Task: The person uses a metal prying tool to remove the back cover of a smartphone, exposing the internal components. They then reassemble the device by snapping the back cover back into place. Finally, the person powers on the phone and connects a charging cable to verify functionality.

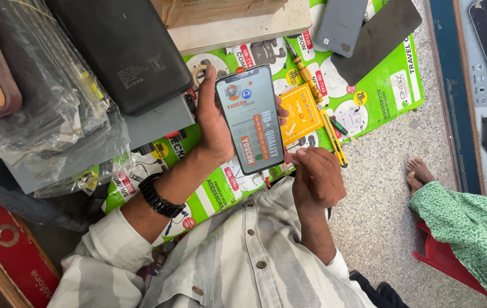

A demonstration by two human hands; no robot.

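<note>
The fingers point(204, 85) of the left hand point(214, 122) wrap from behind around a phone point(251, 118) whose glass carries a printed protective sheet, held face-up above the green printed mat point(380, 91) on the table, while the right hand point(316, 178) pinches its fingertips together at the phone's near right corner (whether they actually grip the sheet's edge I cannot tell). It looks like the film-peeling step is in hand, and the next move calls for a steady hold and a slow lift from that corner. Screwdrivers point(312, 85) lie just right; a dark tablet point(121, 48) lies far left.
</note>
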